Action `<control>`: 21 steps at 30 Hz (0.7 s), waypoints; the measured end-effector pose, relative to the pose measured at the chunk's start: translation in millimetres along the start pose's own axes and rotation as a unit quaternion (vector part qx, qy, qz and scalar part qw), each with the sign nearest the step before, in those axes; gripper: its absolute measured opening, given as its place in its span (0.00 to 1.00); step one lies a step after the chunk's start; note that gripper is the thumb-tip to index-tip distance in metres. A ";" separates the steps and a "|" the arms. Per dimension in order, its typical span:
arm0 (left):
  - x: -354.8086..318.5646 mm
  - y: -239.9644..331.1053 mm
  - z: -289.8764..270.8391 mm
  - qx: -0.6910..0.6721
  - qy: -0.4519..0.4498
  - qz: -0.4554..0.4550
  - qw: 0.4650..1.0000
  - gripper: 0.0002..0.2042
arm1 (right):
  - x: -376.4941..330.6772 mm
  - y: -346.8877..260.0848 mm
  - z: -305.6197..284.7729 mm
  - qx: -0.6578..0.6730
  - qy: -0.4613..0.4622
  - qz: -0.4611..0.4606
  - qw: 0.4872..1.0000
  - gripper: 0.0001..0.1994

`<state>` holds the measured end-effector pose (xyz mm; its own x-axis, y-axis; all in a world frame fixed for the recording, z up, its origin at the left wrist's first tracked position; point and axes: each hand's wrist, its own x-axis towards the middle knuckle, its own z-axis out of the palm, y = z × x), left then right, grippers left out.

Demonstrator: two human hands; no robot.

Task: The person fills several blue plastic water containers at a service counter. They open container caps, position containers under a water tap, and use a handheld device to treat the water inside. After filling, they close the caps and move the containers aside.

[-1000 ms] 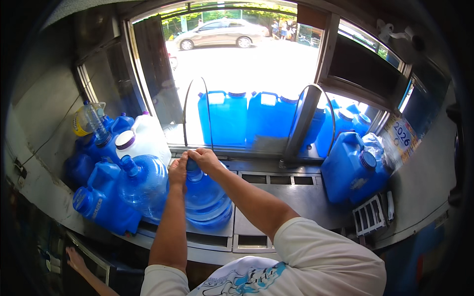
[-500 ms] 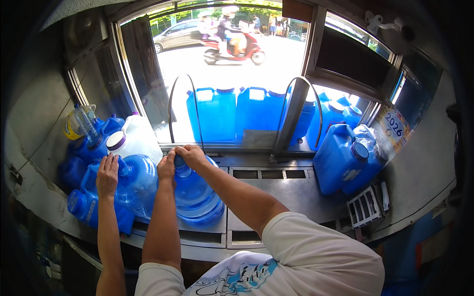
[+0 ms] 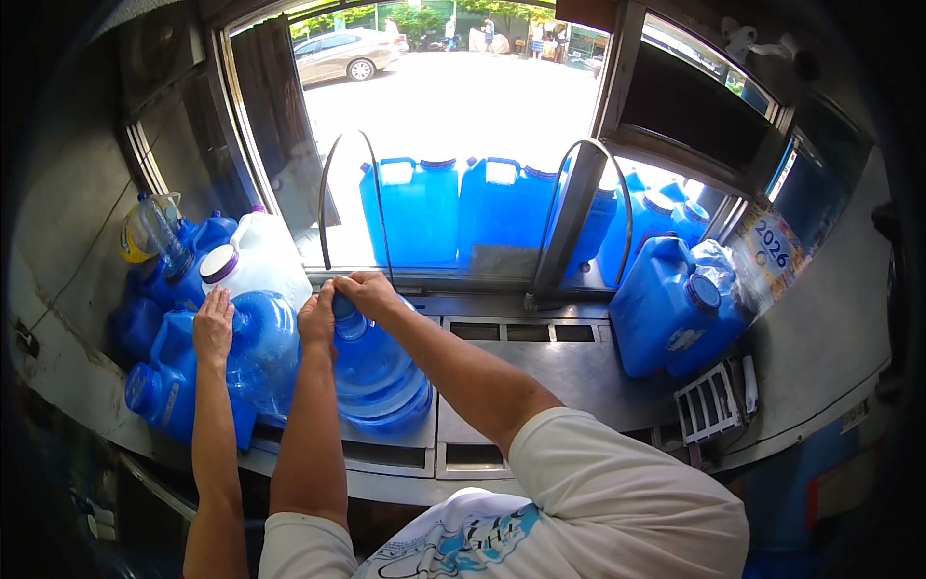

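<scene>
A round translucent blue water bottle stands upright on the metal counter. My left hand is closed at the left side of its capped top, the fingers partly hidden. Reaching across from the right, my right hand pinches the blue cap, and its fingertips meet my left hand. Another round blue bottle stands just to the left. Another person's hand rests with straightened fingers by that bottle's neck. Behind it is a white jug with a purple-rimmed lid.
More blue jugs crowd the left side. Tall blue containers stand outside the window, behind thin curved bars. Two blue containers sit at the right, near a white slatted rack. The metal counter has slots.
The red motor scooter with riders has left the window view. The view has shifted slightly. Both my hands stay at the bottle's top, and the other person's hand remains by the neighbouring bottle.
</scene>
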<state>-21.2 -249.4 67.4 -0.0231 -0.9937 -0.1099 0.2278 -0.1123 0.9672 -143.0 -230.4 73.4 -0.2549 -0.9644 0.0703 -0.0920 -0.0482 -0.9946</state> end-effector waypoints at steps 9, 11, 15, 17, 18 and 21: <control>5.7 -6.7 -3.9 0.009 -0.019 0.012 1.000 0.15 | 0.9 0.1 2.1 0.018 -0.030 0.000 0.999 0.18; 7.0 -7.4 -4.8 0.014 -0.028 0.033 0.999 0.16 | 1.8 -1.9 2.2 0.035 -0.034 0.001 0.999 0.17; 4.8 -18.2 -11.2 0.051 -0.025 0.092 0.994 0.18 | 0.9 -3.3 0.0 0.030 -0.063 -0.008 0.998 0.17; 1.5 -25.4 -17.2 0.069 -0.031 0.145 0.987 0.19 | 0.1 -6.0 0.6 0.013 -0.092 -0.008 0.996 0.17; -2.2 -28.2 -17.2 0.072 -0.047 0.175 0.981 0.21 | 3.6 -2.1 -1.9 0.007 -0.101 -0.030 0.994 0.18; 1.8 -19.8 -22.2 0.102 -0.138 0.234 0.957 0.27 | 12.7 6.4 -7.2 -0.009 -0.133 -0.081 0.988 0.19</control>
<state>-4.1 -248.9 43.0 -0.2269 -0.8954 0.3832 0.0822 0.3744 0.9236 -153.8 -241.1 68.5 0.0261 -0.9786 0.2042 -0.1287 -0.2059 -0.9701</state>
